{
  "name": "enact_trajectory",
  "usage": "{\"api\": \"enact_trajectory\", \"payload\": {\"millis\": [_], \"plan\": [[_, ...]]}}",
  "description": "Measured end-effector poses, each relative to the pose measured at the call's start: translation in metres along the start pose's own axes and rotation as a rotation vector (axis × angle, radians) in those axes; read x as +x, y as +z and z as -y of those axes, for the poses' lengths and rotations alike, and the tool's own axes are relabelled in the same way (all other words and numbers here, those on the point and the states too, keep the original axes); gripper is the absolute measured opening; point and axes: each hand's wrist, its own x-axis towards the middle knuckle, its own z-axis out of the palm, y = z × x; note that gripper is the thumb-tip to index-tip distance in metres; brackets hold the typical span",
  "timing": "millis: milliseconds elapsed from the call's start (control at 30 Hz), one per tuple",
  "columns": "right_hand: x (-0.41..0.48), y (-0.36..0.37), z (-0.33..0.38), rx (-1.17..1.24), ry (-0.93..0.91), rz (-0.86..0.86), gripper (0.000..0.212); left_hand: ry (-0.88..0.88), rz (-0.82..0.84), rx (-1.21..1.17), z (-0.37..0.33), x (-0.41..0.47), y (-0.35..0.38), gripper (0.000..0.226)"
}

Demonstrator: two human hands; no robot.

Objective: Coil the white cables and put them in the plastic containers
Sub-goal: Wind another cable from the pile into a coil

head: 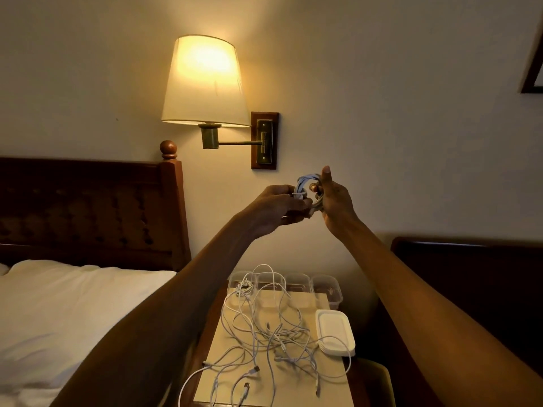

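Up high, the left hand pinches a coiled cable while the right hand grips its loops. Loose cables sprawl on the worktop below.

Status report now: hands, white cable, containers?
Left hand and right hand grip coiled white cable. Loose white cables tangled on bedside table, loops reaching clear plastic containers.

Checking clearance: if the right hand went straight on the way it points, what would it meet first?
Probably the wall beside the lamp bracket. The right hand, gripping the coiled cable, points up and forward; nothing else shows between, though depth is unclear.
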Motion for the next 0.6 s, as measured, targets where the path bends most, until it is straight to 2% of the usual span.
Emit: {"api": "enact_trajectory", "payload": {"millis": [200,367,467,533,600], "plan": [[-0.002,0.002,-0.003,-0.103,-0.031,0.038,0.047,-0.087,0.038,0.135,-0.010,0.001,-0.017,0.026],[-0.002,0.000,-0.010,-0.132,-0.016,0.043,0.051,-0.161,0.162,0.313,-0.015,-0.003,-0.025,0.038],[-0.003,-0.002,-0.010,-0.076,0.019,0.027,0.046,-0.109,0.315,0.540,-0.017,-0.005,-0.035,0.049],[-0.002,-0.002,-0.009,-0.015,0.049,0.043,0.045,-0.027,0.317,0.615,-0.015,-0.007,-0.037,0.052],[-0.002,-0.001,-0.007,0.051,0.093,0.053,0.044,0.041,0.280,0.585,-0.009,-0.007,-0.038,0.052]]}}
